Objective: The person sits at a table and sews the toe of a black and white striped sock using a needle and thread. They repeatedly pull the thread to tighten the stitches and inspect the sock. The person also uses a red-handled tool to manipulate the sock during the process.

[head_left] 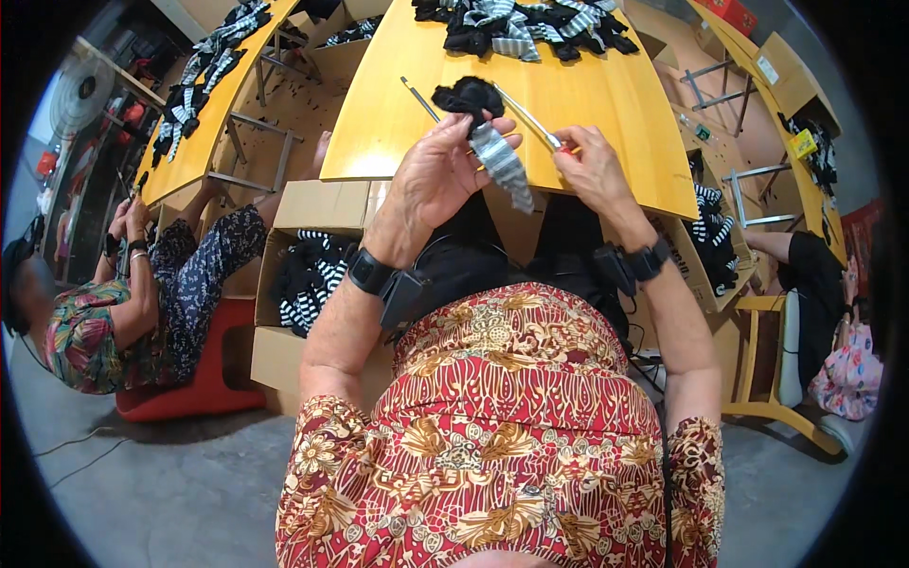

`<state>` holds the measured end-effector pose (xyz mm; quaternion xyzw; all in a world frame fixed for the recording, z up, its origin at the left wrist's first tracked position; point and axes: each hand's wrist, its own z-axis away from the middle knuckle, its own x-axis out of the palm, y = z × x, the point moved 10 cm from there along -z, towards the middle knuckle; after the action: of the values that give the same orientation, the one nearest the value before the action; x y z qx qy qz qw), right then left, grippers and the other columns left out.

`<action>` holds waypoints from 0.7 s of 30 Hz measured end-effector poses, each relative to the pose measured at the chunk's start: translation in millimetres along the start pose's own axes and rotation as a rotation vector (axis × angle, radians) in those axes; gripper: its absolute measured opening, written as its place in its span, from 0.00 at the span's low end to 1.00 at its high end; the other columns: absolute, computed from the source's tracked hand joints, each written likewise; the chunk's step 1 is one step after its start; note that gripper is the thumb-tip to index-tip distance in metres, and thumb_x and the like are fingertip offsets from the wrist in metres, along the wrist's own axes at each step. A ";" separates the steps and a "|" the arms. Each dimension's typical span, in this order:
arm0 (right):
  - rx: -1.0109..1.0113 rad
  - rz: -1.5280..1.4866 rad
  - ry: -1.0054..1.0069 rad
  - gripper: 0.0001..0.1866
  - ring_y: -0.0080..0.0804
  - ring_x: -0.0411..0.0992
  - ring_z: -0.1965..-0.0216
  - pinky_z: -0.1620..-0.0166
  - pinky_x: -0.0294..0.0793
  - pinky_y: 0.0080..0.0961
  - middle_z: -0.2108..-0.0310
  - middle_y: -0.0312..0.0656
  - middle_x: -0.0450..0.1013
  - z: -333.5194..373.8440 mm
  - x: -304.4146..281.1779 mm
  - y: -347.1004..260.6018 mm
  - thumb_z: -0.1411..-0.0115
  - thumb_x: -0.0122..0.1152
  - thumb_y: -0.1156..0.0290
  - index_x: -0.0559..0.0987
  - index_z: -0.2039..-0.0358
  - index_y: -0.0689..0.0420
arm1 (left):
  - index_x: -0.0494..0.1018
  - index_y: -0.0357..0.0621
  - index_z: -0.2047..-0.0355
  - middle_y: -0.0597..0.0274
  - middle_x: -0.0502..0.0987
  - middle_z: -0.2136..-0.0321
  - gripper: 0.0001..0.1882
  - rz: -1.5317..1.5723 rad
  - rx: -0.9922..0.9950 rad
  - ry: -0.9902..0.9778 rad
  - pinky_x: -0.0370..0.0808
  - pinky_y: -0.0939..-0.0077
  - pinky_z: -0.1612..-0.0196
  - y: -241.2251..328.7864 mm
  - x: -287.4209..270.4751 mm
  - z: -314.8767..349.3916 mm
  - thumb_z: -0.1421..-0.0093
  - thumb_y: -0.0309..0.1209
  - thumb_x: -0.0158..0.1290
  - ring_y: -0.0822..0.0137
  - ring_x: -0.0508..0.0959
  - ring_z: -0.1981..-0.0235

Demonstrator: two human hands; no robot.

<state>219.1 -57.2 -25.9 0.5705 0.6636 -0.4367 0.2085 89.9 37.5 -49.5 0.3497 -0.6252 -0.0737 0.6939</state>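
Above the near part of the yellow table [379,142], my left hand [440,170] is closed on a knitted piece [500,161], black and fluffy at the far end and grey-striped where it hangs down. My right hand [595,168] grips the red end of a long thin metal tool [526,114]. The tool's far tip is beside the black part of the knit. A second thin dark rod [418,97] runs behind my left hand; I cannot tell whether it is held or lies on the table.
A pile of black and grey-striped knits [530,28] covers the table's far end. Open cardboard boxes of striped knits stand left [327,204] and right [710,275] of me. A co-worker [114,312] sits at the left table, another person [843,360] at the right.
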 end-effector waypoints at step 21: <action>0.360 -0.725 -0.183 0.20 0.25 0.73 0.59 0.55 0.73 0.23 0.57 0.46 0.75 0.6 15.7 -53.6 0.42 0.62 0.64 0.75 0.52 0.62 | 0.66 0.36 0.51 0.49 0.75 0.53 0.17 0.169 0.061 0.089 0.70 0.60 0.45 7.6 -48.1 9.6 0.33 0.37 0.44 0.56 0.74 0.49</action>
<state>164.6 -46.9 -20.0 0.2858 0.7134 -0.6398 -0.0039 68.6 65.3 -84.6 0.3196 -0.6228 0.0196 0.7138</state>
